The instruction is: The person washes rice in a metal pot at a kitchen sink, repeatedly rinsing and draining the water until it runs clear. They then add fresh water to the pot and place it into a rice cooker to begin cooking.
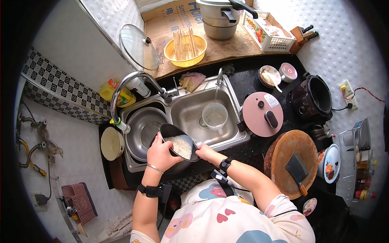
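Note:
A dark inner cooking pot point(166, 130) is tilted between my two hands at the sink's front edge. White rice grains point(180, 145) and some cloudy water lie inside it. My left hand point(160, 153) grips the pot's near left wall, thumb over the rim. On the opposite side, my right hand point(208, 152) holds the rim with its fingers. Left of the pot, a large steel basin point(136, 133) sits in the left sink bowl. In the right sink bowl point(185, 112), a clear plastic measuring cup point(215, 117) stands under a thin stream from the small tap point(220, 77).
A tall chrome faucet point(136, 74) arches over the left bowl. Right of the sink are a pink pot lid point(258, 117), a dark electric cooker point(314, 97), and a round chopping board point(282, 158) bearing a cleaver point(294, 167). A cream enamel bowl point(111, 144) stands far left.

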